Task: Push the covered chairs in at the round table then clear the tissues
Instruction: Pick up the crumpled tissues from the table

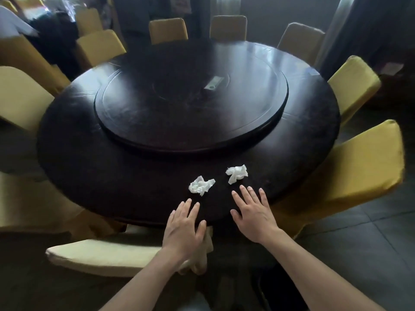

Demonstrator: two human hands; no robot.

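Head view shows my left hand and right hand hovering flat, fingers spread and holding nothing, over the near edge of the round desk. Two crumpled tissues lie just ahead: the left tissue straight beyond my left fingertips, the right tissue almost touching my right ones (closer, I judge). Each grip has its own tissue forward; the covered chairs look pushed in.
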